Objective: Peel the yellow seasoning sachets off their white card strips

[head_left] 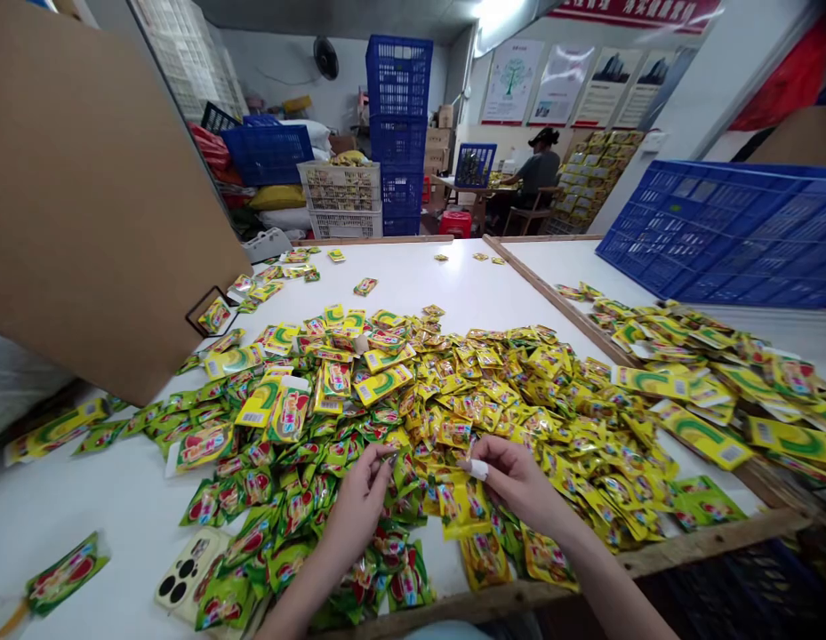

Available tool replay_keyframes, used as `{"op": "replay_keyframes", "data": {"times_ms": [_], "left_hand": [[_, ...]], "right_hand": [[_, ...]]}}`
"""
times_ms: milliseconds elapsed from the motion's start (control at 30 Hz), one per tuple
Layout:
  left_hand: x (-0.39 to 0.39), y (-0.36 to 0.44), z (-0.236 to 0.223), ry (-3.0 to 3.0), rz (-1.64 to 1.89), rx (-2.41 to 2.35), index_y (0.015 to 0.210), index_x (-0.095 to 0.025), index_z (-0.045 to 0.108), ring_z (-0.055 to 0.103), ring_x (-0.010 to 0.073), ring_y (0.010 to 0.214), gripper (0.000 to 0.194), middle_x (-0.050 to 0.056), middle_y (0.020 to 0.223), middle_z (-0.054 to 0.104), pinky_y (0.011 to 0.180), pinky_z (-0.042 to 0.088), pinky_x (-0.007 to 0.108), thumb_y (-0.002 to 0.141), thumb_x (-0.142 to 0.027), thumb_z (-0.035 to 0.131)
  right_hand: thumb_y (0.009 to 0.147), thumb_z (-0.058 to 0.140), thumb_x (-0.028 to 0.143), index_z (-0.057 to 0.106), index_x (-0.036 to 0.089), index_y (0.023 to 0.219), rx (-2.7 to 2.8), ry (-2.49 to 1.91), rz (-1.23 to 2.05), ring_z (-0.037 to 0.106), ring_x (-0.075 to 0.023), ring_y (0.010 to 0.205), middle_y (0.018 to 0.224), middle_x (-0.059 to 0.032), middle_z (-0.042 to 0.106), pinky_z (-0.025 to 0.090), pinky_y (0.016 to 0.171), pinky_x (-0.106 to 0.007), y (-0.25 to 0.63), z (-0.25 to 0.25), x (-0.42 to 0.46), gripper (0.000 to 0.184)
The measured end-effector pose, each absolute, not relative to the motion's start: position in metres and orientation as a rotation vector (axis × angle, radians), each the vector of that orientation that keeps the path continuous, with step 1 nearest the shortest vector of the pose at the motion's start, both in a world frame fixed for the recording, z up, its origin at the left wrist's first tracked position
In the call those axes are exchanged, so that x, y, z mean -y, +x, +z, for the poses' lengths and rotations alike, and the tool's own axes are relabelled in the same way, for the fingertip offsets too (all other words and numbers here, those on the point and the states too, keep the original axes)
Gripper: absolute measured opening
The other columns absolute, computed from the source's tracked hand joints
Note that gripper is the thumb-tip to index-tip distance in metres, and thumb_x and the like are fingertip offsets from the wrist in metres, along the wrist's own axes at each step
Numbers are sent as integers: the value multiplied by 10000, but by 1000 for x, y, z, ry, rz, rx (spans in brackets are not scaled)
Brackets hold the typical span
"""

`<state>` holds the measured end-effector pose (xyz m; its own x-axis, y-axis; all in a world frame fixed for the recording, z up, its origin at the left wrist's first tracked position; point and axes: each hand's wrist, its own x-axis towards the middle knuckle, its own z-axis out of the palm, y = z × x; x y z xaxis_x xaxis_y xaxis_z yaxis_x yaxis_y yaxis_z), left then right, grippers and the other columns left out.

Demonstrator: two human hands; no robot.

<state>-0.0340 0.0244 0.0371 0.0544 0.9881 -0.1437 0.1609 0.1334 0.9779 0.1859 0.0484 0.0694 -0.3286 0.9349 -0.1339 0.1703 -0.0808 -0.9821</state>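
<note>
My left hand [365, 498] is closed in a pinch on a green candy packet [405, 476] at the near middle of the heap. Just to its right, my right hand [519, 484] pinches the top edge of a yellow candy packet [464, 505]; white tape wraps one of its fingers. Green packets [252, 487] lie piled around my left hand, and yellow packets [552, 418] spread around my right. Flat printed cartons [289, 409] rest on top of the pile behind my left hand. The exact fingertip contact is partly hidden.
A phone [192, 569] lies near left, partly under green packets. Wooden strips edge the white table [405, 267]. A cardboard sheet [99, 178] stands at left. More cartons [712, 382] and a blue crate [725, 231] are on the right. A person [542, 169] sits farther back.
</note>
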Motion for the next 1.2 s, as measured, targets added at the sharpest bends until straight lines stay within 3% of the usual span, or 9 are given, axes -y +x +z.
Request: {"op": "replay_keyframes", "data": {"times_ms": [100,200,333,567,667,767,867,1067,1200], "left_hand": [[-22,-27,43,1190,910,-1280,991,-194,526,427,117,487,383,-51,634,420,409,430,240,811,-515,420],[-17,-19,50,1190,931,-1218,961,-186,580,554,173,717,390,18,789,575,631,500,292,823,-508,407],[-12,-11,42,1123,1044,-1084,1049,-171,571,561,227,998,365,67,989,643,879,444,361,827,-438,459],[-15,-28,27,1128,1116,-1271,1135,-186,523,560,241,1056,393,86,1097,627,864,469,371,839,-431,438],[-14,-31,31,1195,1089,-1338,1168,-195,471,553,237,1054,386,93,1140,597,882,450,383,869,-422,385],[-9,-18,36,1279,1103,-1346,1118,-199,475,518,231,1081,325,95,1168,561,923,402,384,891,-397,354],[-3,2,37,1287,1176,-1312,1042,-213,459,537,206,1003,258,72,1058,577,875,414,340,910,-379,312],[-3,8,26,1420,1308,-1414,968,-224,391,562,191,861,200,56,904,544,786,436,328,924,-348,241],[-17,-17,35,1792,1253,-1474,1125,-206,335,562,216,943,258,109,1070,523,807,447,354,916,-311,227]], "right_hand": [[794,559,367,472,177,687,1611,-1173,1510,293,-54,420,522,83,362,232,394,-183,177,73,-48,235],[808,535,296,499,168,683,1740,-1147,1339,329,-74,503,558,60,398,262,458,-196,164,70,-48,183],[817,519,265,495,181,808,1673,-1062,1305,379,-91,567,632,45,441,305,518,-207,149,63,-46,89],[790,565,341,499,198,887,1580,-1151,1305,430,-101,553,626,50,454,363,527,-211,176,64,-51,185],[765,608,332,497,229,1129,1748,-1243,1138,540,-169,821,908,-30,565,444,727,-284,184,63,-47,395],[862,474,351,252,271,1350,1715,-1133,1236,436,-201,1170,1286,-95,440,380,949,-357,166,52,-34,542],[929,306,340,141,263,1393,1698,-1137,1283,367,-178,1256,1361,-95,392,319,1021,-369,138,37,-19,498],[889,431,336,339,263,1311,1651,-1085,1339,442,-199,1196,1314,-67,467,380,987,-355,117,37,-14,438],[894,412,280,393,245,1276,1640,-988,1535,640,-170,797,1030,-54,632,545,679,-294,128,38,-22,383]]}}
